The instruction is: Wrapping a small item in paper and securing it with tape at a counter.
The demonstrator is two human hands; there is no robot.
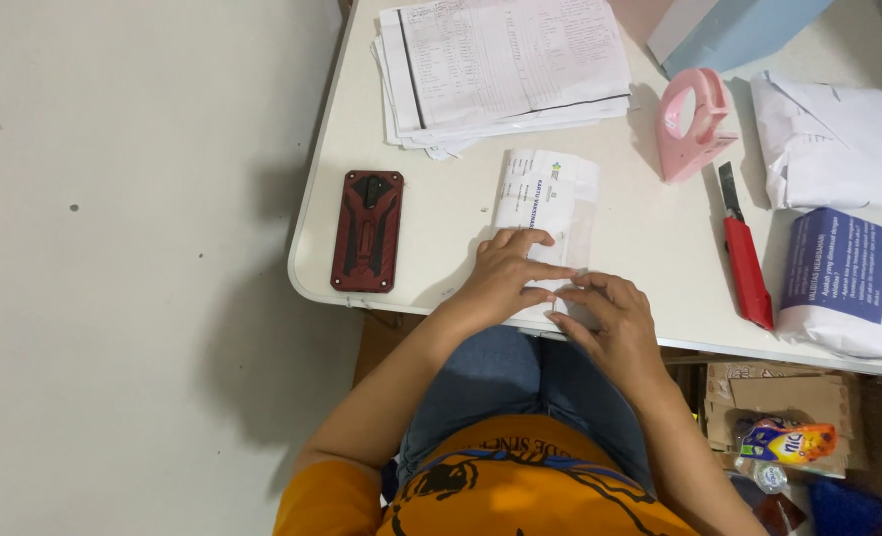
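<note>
Both hands rest near the front edge of the white table (pixel 441 228), pressed onto a small white printed card in a clear sleeve (pixel 545 213). Lying flat with fingers spread and stretched forward, the left hand (pixel 505 278) holds the near end of the card down against the tabletop; it grips nothing. Just beside it, the right hand (pixel 610 313) has its fingers curled, the tips meeting the left fingertips at the near right corner of the card; whether it pinches the sleeve's edge or only presses on it cannot be told. The card lies lengthwise away from the person, its far end pointing toward a stack of printed paper sheets (pixel 505 69) at the back edge. Near the front left corner lies a phone in a red and black case (pixel 366 230), face down and well apart from the hands. To the right of the card stands a pink tape dispenser (pixel 694 124), and beside it a red utility knife (pixel 744 253) with its blade pointing toward the back. Two white wrapped parcels (pixel 838 278) sit along the right edge, one with a blue label.
</note>
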